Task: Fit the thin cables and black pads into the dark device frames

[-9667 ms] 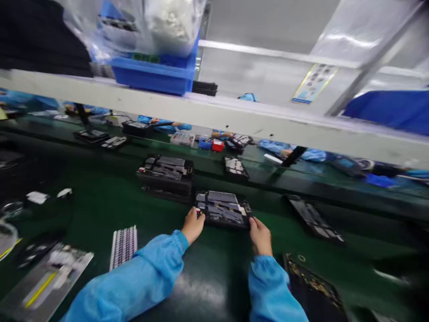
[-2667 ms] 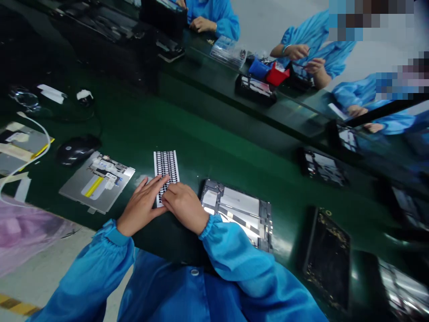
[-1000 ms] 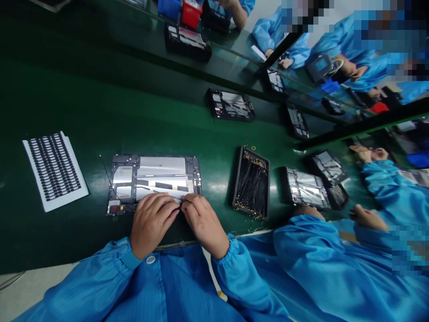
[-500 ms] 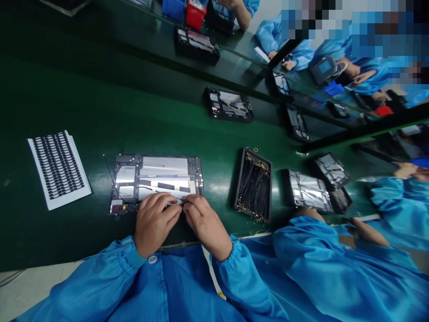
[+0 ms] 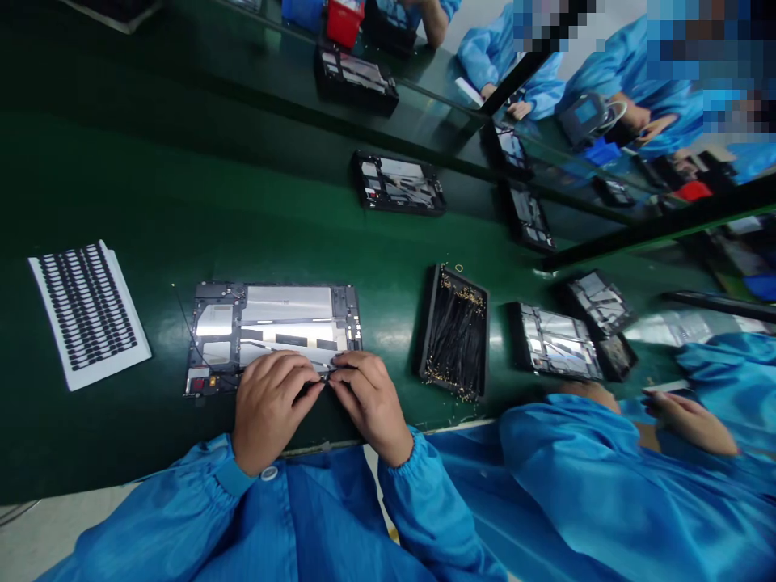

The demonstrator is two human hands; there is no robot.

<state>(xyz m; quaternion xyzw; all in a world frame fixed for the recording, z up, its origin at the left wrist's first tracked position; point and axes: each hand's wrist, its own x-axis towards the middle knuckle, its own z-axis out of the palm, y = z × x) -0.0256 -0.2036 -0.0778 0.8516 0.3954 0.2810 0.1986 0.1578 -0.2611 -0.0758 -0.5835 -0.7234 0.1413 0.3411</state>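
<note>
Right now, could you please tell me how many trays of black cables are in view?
1: the cable tray on the green table, to the right of the right hand. Others may be hidden farther back.

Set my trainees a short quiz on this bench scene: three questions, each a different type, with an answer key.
1. True or false: the opened device lies between the white sheet with rows of black pieces and the black tray.

2. Where do the fingertips of the left hand and right hand come together?
A) At the device's far edge
B) At the device's near edge, closest to the person
C) Over the tray

3. In a few words, what does the tray hold?

Key
1. True.
2. B.
3. Many thin black cables with gold-coloured ends.
</note>
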